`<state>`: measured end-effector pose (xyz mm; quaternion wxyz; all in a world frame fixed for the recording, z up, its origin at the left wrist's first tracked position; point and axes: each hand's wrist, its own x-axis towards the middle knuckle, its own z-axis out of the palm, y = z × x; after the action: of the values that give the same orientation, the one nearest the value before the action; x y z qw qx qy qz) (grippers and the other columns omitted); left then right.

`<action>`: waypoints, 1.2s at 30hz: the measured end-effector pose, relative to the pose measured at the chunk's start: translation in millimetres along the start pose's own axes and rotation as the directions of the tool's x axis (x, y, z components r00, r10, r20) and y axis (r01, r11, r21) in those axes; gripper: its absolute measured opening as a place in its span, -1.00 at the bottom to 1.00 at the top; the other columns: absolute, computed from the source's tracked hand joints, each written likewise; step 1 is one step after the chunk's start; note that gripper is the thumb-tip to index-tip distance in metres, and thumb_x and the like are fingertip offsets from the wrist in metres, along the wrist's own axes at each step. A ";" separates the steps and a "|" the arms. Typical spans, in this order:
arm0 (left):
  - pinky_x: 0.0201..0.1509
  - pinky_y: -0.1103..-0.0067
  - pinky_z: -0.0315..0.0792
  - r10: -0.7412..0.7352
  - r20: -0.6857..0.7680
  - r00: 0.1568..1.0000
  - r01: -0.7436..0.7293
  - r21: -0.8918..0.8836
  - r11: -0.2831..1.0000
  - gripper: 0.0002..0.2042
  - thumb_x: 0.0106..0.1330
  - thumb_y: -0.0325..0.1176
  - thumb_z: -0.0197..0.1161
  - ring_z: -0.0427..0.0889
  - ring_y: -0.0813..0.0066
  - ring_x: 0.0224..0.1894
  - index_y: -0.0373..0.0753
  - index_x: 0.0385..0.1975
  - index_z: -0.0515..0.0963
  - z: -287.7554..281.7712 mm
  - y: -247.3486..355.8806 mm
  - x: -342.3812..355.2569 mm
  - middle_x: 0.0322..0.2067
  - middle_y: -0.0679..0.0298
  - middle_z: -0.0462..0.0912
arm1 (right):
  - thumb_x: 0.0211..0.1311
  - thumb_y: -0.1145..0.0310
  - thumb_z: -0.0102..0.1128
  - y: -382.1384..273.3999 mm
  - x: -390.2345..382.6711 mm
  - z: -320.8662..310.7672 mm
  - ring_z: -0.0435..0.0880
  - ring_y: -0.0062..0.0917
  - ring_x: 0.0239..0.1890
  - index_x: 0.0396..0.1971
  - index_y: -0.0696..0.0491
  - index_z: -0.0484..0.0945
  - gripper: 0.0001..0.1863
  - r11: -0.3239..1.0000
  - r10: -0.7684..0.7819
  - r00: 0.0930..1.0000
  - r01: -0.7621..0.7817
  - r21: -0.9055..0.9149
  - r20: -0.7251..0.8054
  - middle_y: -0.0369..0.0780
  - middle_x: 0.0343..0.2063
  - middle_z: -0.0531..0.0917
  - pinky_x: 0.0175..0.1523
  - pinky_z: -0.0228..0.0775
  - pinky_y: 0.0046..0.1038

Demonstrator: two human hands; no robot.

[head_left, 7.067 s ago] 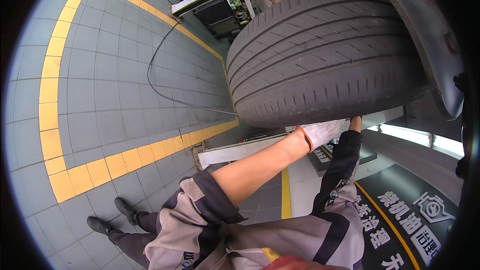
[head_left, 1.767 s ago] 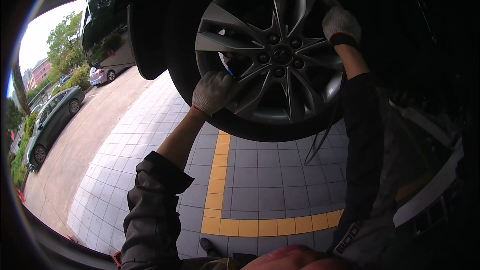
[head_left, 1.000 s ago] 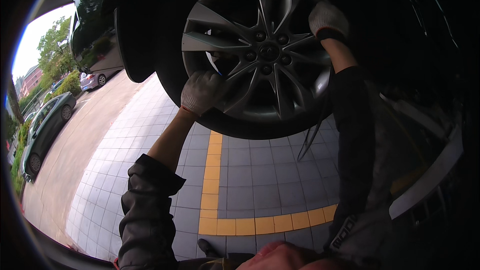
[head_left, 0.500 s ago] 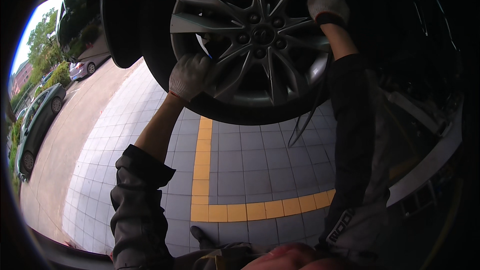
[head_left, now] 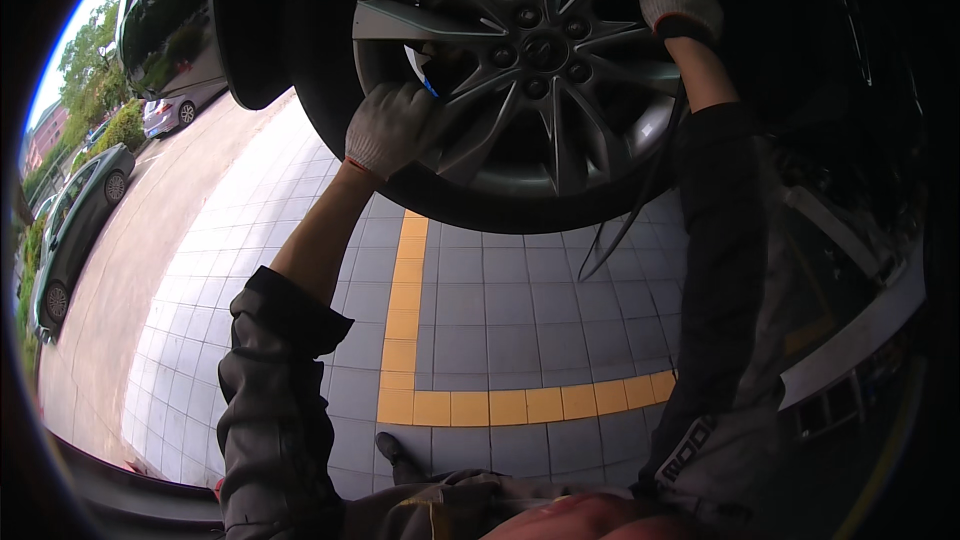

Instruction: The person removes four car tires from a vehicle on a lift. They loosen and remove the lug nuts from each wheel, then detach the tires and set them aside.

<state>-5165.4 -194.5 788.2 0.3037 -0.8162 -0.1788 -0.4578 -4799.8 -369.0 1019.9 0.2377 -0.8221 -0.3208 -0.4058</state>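
A car wheel (head_left: 545,55) fills the top of the view, with split dark-grey spokes, several bolts round its hub and a black tyre (head_left: 500,217). My left hand (head_left: 392,125), in a whitish knitted glove, is closed round a spoke at the rim's lower left. On the upper right, my right hand (head_left: 680,2), gloved likewise, grips the wheel's edge; its fingertips are lost in shadow. Below the wheel's right side hangs a thin dark cable or hose (head_left: 612,252).
Grey floor tiles (head_left: 520,305) lie beneath, crossed by a yellow tile line (head_left: 545,405). A dark car panel (head_left: 250,30) stands left of the wheel. Parked cars (head_left: 85,225) line the driveway outside. A pale curved beam (head_left: 860,335) runs along the right.
In the picture, the wheel and both hands have shifted slightly right and up, and the floor has shifted up too. Both hands keep the same hold.
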 end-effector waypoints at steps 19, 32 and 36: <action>0.02 0.25 0.72 0.068 -0.065 0.996 -0.065 0.036 0.997 -0.66 0.51 -0.01 0.44 0.82 0.14 -0.21 -0.19 -0.25 0.66 2.8 -2.7 3.4 -0.33 0.17 0.75 | 0.46 0.32 0.16 -21.1 -45.6 -48.8 0.88 0.02 0.10 -0.15 0.10 0.91 -0.67 0.988 -0.009 0.980 0.039 0.146 -0.201 0.10 -0.06 0.87 0.24 0.75 -0.04; 0.10 0.26 0.71 0.046 -0.045 0.998 -0.044 0.033 0.998 -0.65 0.59 0.03 0.37 0.82 0.17 -0.12 -0.17 -0.11 0.65 7.8 -4.8 -1.5 -0.20 0.20 0.78 | 0.48 0.31 0.14 -23.1 -48.0 -52.8 0.86 0.02 0.13 -0.09 0.10 0.90 -0.65 0.992 -0.014 0.978 0.039 0.116 -0.206 0.09 -0.03 0.87 0.28 0.73 -0.05; 0.09 0.27 0.72 0.079 -0.064 0.995 -0.075 0.054 0.996 -0.67 0.56 0.00 0.41 0.83 0.17 -0.14 -0.18 -0.15 0.67 9.8 -6.6 -1.9 -0.24 0.19 0.77 | 0.49 0.31 0.14 -25.5 -50.6 -57.9 0.85 0.01 0.17 -0.07 0.11 0.90 -0.65 0.991 0.006 0.988 0.014 0.131 -0.153 0.10 0.02 0.86 0.31 0.71 -0.07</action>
<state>-5164.0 -183.1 784.9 0.3477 -0.7988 -0.1486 -0.4678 -4871.5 -406.2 1014.0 0.3142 -0.7706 -0.3293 -0.4461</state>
